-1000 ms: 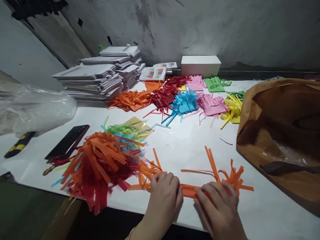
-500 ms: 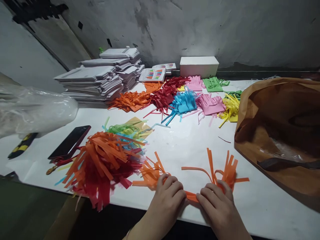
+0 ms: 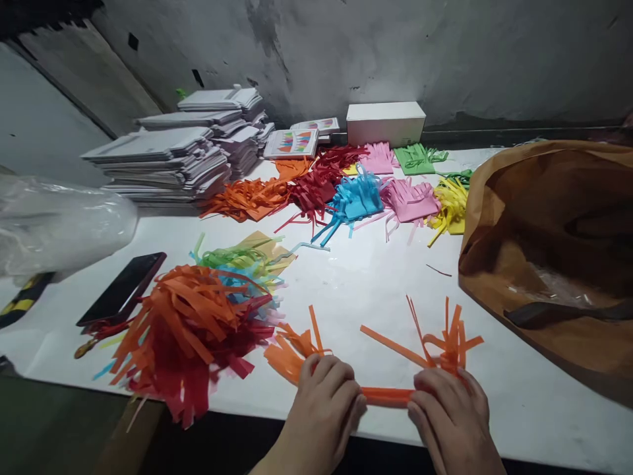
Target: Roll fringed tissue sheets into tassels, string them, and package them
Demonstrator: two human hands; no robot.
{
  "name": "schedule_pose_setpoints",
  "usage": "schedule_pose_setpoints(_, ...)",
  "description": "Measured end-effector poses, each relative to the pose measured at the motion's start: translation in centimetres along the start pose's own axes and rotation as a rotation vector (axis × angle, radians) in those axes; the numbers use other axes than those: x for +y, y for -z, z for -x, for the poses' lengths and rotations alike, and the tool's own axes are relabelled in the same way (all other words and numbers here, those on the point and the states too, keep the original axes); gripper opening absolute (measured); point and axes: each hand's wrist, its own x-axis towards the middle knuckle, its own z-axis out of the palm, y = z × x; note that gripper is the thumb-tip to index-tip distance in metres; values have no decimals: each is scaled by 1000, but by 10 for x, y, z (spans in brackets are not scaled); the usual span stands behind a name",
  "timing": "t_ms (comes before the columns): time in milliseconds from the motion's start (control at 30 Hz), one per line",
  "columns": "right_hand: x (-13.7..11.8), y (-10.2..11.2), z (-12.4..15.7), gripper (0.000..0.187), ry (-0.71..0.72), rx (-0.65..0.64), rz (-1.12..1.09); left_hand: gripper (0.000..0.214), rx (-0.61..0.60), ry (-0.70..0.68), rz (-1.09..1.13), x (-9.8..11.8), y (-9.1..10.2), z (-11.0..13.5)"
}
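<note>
Head view: near table [image 3: 346, 280] edge runs on a slant along the bottom, lower toward the right. Both forearms come in over it. Orange fringed paper [image 3: 388, 396] sits just inside that edge, roughly parallel to it, so little room on the near side. Most open room is straight ahead: white tabletop from the hands up to the back row of tassels [image 3: 361, 196], with only a thin dark thread [image 3: 438, 270] lying on the right part. Left side is tight: a mixed tassel pile [image 3: 178, 310], orange over red, ends just beside the work's left fringe, a few strips hanging past the table edge. Phone [image 3: 121, 290] beyond the pile. Right side: open brown bag [image 3: 487, 280], some white tabletop between it and the right hand [image 3: 452, 409].

Hands are apart from each other. Left hand [image 3: 329, 399] and right hand both clamped on the orange paper, fingers over the top.

Paper: narrow band stretched straight between the hands, deeper orange, lengthwise crease showing. Fringe sticks out past both hands. Left end has broad strips bunched low, one standing up. Right end has thinner strips fanned upward, one curled, one long strip angling back left over the tabletop. Portions under the fingers hidden.
</note>
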Motion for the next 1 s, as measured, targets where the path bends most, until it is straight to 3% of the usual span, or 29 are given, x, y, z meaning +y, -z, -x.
schedule_pose_setpoints(100, -8, -5, -7, 23, -209, 42, 24, 15, -15, 143, -50, 6, -3, -2)
schedule_pose_setpoints(167, -13, -8, -10, 23, -250, 59, 52, 13, -6, 183, -80, 7, -6, -4)
schedule_pose_setpoints(233, -15, -9, -12, 17, -217, 80, 75, 13, 9, 154, -71, 5, -8, -5)
schedule_pose_setpoints(367, -14, -7, -14, 28, 34, 98, -70, 18, 4, -51, -18, -1, -9, -4)
schedule_pose_setpoints(467, -12, 1, -18, 23, 164, 42, -98, 12, -25, -132, -29, -2, -5, -1)
schedule_pose_setpoints(700, -6, 15, -13, 12, 269, -18, -41, 13, -57, -269, 4, -1, 4, 8)
schedule_pose_setpoints(767, -6, 15, -7, 6, 286, -44, -50, 9, -42, -270, 43, -2, 2, 10)
schedule_pose_setpoints(867, -6, 16, 0, 12, 253, -97, -114, 10, -27, -213, 161, -2, -1, 14)
schedule_pose_setpoints(1000, -10, 20, 2, 13, 147, -148, -188, 13, -110, -49, 280, 6, 3, 15)
